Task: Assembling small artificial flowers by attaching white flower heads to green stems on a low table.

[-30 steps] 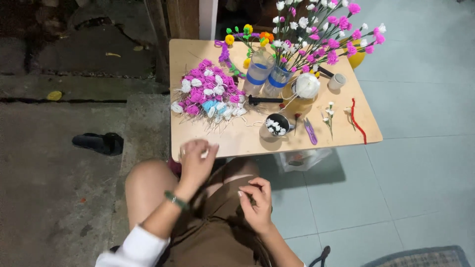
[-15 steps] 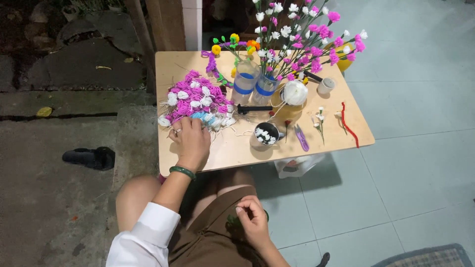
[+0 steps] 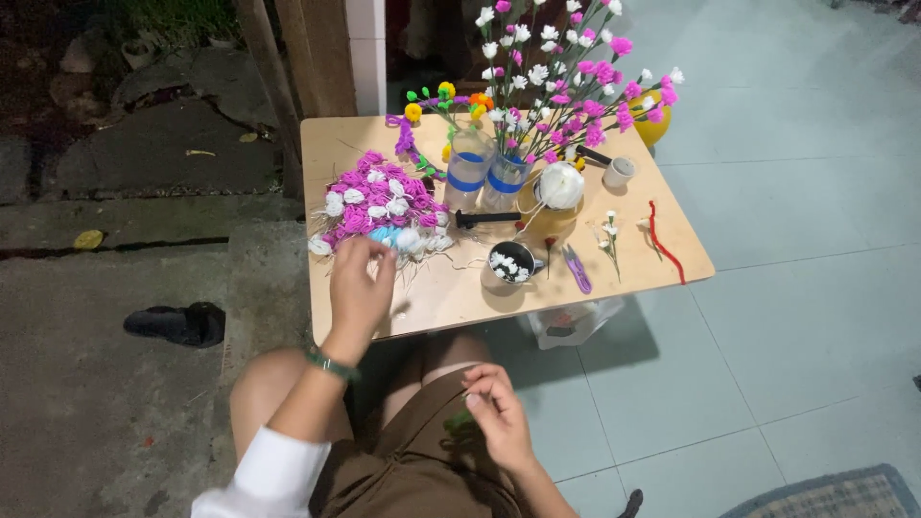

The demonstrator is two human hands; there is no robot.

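My left fingers (image 3: 369,251) are curling loosely downward, slightly spread, their tips touching the near edge of the heap of small purple and white handmade paper flowers (image 3: 376,203); I cannot tell whether anything is actually pinched between them. A second ago this left hand (image 3: 358,291) was drawn back at the near edge of the surface, close to my lap, and since then it has been reaching forward across the pale wooden surface (image 3: 451,288) until it meets the heap, so I am judging that it is now picking among the loose blooms. My right hand (image 3: 499,422) is staying low over my brown-clad lap, its fingers narrowed around something small and dark green that I cannot make out clearly. The heap itself is lying on the left part of the surface: a dense mound of crinkled magenta-purple heads mixed with white ones, a few pale blue near the front, thin stems poking out on its left. Just beside it, to the right, two clear plastic bottles with blue bands (image 3: 484,173) are standing upright, holding tall stems of pink and white flowers. Nearer me, a small dark cup of white blossoms (image 3: 509,262) is sitting close to purple-handled scissors (image 3: 577,270), and a red pipe-cleaner wire (image 3: 664,241) is lying toward the right edge.
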